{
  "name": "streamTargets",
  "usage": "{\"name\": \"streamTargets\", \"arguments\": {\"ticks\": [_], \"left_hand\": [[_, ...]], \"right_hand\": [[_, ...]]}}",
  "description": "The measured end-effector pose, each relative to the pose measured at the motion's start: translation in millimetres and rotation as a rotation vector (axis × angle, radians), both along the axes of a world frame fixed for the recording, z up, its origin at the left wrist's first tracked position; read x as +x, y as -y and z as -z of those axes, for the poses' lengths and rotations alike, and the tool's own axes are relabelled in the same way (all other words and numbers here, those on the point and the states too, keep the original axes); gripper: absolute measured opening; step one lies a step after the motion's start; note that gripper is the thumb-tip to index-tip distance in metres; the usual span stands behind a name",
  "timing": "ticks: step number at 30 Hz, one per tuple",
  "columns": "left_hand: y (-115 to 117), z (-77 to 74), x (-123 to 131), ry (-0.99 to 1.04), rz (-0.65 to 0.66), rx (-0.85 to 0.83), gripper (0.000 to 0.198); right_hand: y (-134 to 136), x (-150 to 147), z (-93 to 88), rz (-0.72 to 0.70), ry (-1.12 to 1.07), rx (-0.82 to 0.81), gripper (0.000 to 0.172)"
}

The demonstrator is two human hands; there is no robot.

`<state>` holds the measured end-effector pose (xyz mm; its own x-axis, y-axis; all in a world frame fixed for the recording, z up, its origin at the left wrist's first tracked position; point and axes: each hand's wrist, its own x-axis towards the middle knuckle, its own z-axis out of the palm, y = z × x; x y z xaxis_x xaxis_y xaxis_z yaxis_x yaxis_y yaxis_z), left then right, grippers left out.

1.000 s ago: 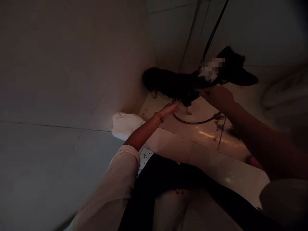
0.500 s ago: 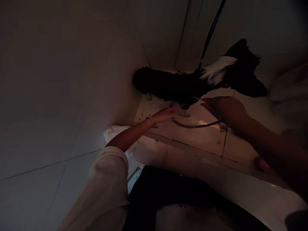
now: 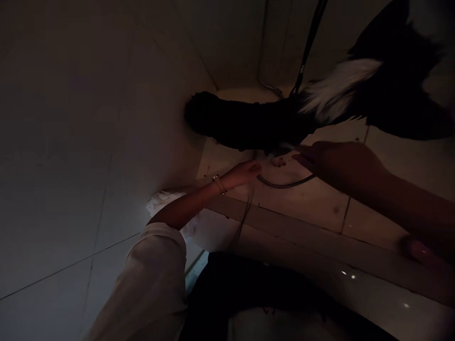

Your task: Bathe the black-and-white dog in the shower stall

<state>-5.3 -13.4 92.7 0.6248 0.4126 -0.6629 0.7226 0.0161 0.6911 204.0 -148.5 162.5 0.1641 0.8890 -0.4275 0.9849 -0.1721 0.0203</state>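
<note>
Two bare hands close on a small black long-haired dog with a white ruff (image 3: 249, 123), standing in the corner of a dim tiled stall. Your left hand (image 3: 243, 171), a thin metal bracelet (image 3: 219, 183) at its wrist, reaches low under the belly with its fingers loosely spread and nothing in them. Your right hand (image 3: 337, 163) comes in palm down at the chest, fingers straight and close together, empty as far as the light shows.

Handled well, this likely means steadying the chest with your right hand while your left works along the underside with slow, flat strokes. The pale floor tiles (image 3: 313, 208) shine wet and look slick. A dark curved hose (image 3: 284, 183) lies on them just beneath the dog, between your hands, so watch the paws there. A thin black lead (image 3: 309, 42) runs taut from the neck up out of frame, so avoid drawing the animal away from it.

The dog stands on all fours, its rump against the grey tiled wall (image 3: 88, 118) at the left and its head raised to the right. Its body reads as one dark mass, and the gloom hides the detail of the coat. Only the ruff shows bright and feathery.
</note>
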Motion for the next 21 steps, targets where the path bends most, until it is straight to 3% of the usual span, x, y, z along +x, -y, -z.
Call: {"name": "streamTargets", "arguments": {"ticks": [3,7,9,12,16,21], "left_hand": [[2,0.0,1,-0.026,0.085,0.055,0.014],[2,-2.8,2,-0.027,0.124,0.072,0.016],[2,-3.2,2,-0.017,0.122,0.075,0.018],[3,-3.0,1,0.012,0.084,0.073,0.015],[4,-7.1,-2,0.073,-0.026,0.078,0.012],[-5,-16.3,-8,0.125,-0.094,0.119,0.015]], "right_hand": [[-2,1,-0.4,0.093,0.048,0.065,0.049],[-3,-6,2.1,-0.074,-0.032,-0.064,0.046],[-4,-8,0.9,-0.045,-0.056,-0.044,0.047],[-9,-11,-6.1,0.075,0.003,0.043,0.053],[-19,-18,-14.6,-0.105,-0.005,-0.075,0.048],[-37,-25,-14.3,-0.040,0.060,0.121,0.051]]}}
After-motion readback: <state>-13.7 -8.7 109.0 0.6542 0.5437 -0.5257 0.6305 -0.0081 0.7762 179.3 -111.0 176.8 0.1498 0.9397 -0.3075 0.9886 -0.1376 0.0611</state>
